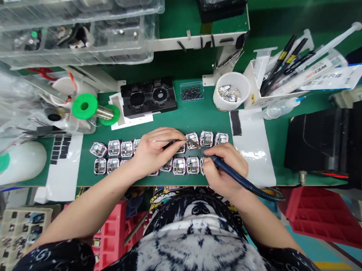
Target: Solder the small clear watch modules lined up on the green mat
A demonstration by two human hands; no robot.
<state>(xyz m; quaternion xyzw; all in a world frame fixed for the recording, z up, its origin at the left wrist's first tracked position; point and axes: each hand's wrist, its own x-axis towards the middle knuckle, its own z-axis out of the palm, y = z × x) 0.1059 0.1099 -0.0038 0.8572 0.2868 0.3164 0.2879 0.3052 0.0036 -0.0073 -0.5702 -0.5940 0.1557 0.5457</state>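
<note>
My left hand [153, 152] is closed on slim metal tweezers [165, 141], whose tips reach right to a small square watch-like housing [192, 139] with an open circuit board. In my right hand [225, 167] is a soldering iron [236, 177] with a dark blue handle and cord. Its tip points left and meets the same housing from the right; whether it touches the board is too small to tell. Similar housings [193, 165] lie in two rows along the front of the green bench [197, 120]. My left hand and wrist cover several of them.
Behind the rows stand a green solder spool [85, 106], a black fixture [149, 97], a clear box of tiny black parts [192, 91] and a white tub [217, 96]. A black station [317, 141] is at right, a white bottle [27, 164] at left. Clear trays [119, 44] overhang the back left.
</note>
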